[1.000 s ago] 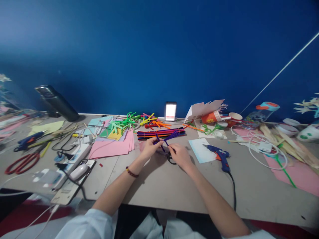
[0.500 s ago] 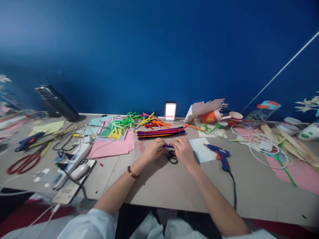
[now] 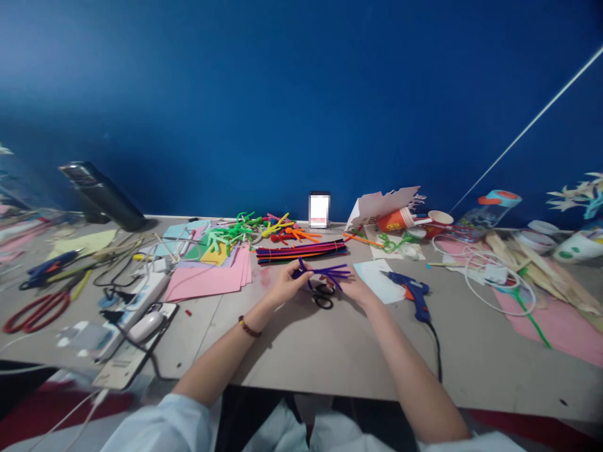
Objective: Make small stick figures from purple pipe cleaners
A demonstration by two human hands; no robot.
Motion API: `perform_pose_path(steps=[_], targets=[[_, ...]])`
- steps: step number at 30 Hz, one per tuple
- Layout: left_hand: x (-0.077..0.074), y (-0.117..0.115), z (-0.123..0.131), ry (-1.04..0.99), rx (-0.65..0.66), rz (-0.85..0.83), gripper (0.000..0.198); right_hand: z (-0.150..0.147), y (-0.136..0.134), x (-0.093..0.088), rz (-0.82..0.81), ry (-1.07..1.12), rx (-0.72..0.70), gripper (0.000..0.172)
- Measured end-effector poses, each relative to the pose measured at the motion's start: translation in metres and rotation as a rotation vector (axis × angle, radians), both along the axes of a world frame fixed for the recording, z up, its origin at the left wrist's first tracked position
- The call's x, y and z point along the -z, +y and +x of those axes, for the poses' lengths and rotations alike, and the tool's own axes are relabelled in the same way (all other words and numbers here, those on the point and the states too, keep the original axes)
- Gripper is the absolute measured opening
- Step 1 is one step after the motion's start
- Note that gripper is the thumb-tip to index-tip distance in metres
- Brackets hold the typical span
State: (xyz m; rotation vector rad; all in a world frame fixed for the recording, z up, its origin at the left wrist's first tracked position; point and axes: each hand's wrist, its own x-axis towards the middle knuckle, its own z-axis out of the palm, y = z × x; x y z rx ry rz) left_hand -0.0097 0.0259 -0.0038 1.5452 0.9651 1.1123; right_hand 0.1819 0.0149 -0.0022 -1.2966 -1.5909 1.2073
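My left hand (image 3: 286, 284) is closed round one end of a bunch of purple pipe cleaners (image 3: 333, 273), whose loose ends fan out to the right. Behind those ends is my right hand (image 3: 355, 290); its fingers are mostly hidden, so its grip does not show. A pair of black-handled scissors (image 3: 323, 302) lies on the table below the hands, its blades out of sight. Just beyond them rests a bound bundle of coloured pipe cleaners (image 3: 301, 252), in purple, red, orange and other colours.
A blue glue gun (image 3: 414, 290) lies on the right by a pale blue sheet (image 3: 377, 276). Pink paper (image 3: 207, 280), a power strip (image 3: 136, 307) and red-handled scissors (image 3: 40, 312) are on the left. Green pipe-cleaner shapes (image 3: 235, 232) and a phone (image 3: 319, 210) stand near the wall.
The purple pipe cleaners, mostly covered by both hands before, now show fanned out from my left hand. My right hand has shifted slightly right and lower, behind their ends.
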Motion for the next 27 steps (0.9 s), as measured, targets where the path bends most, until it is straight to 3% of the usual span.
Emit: perform_pose_path(steps=[3,6,12,16,21,24,27], targets=[[0.006,0.003,0.002,-0.067,-0.127,-0.077,0.026,-0.015,-0.003,0.006,0.024,-0.052,0.077,0.030],[0.010,0.006,0.003,-0.035,-0.224,-0.059,0.023,-0.029,-0.007,0.013,0.230,-0.193,0.116,0.027],[0.014,0.010,-0.004,0.263,-0.263,0.310,0.010,-0.039,-0.015,0.016,0.644,-0.577,0.208,0.022],[0.014,0.010,-0.007,0.457,-0.176,0.505,0.011,-0.035,-0.016,0.011,0.743,-0.650,0.209,0.023],[0.014,0.009,-0.007,0.612,-0.026,0.634,0.014,-0.025,-0.011,0.005,0.776,-0.608,0.205,0.020],[0.010,0.007,-0.007,0.650,0.165,0.648,0.015,-0.016,-0.004,0.004,0.710,-0.569,0.178,0.015],[0.002,0.005,-0.007,0.561,0.263,0.574,0.017,-0.006,0.003,0.004,0.532,-0.411,0.113,0.013]])
